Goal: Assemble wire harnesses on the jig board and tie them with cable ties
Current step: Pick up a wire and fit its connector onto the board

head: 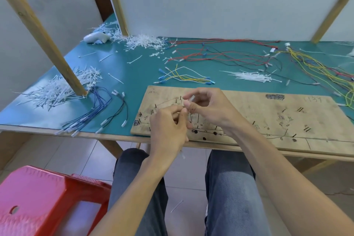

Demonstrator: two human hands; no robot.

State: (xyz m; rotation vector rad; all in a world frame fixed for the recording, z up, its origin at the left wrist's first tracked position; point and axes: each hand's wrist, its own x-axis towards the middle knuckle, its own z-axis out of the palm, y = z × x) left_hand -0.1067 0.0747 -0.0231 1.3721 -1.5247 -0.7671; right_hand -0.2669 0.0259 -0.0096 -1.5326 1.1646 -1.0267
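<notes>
- Head view: jig board (249, 119) lies flat along the near edge of the table (141, 67), right of its middle; dark pins and drawn lines show on its face.
- Both hands are above the left end of the board, fingertips meeting.
- Right hand (208, 109): fingers (203, 93) curled, thumb and forefinger pinching a small white piece (191, 98). I cannot tell whether it is a connector or a tie head.
- Left hand (168, 126): fingers curled tight, tips pressed against the right thumb. A thin white strip (183, 154) sticks out below this hand past the table's near edge; I read it as held in the hand, though the grip itself is hidden.
- Loose cable ties (145, 41) are heaped at the far edge; a second heap (55, 92) sits at the left edge around a wooden post (38, 30); a neater bundle (254, 77) lies just beyond the board.
- Blue and black wires (99, 109) lie at the near-left corner, left of the board.
- Yellow and white wires (185, 77) lie just beyond the board's far-left corner.
- Red and black wires (220, 53) are spread toward the far edge; yellow and green wires (325, 71) run to the right edge.
- White hand tool (96, 37) is near the far-left corner.
- Red stool (38, 197) stands on the floor, left of my knees.
</notes>
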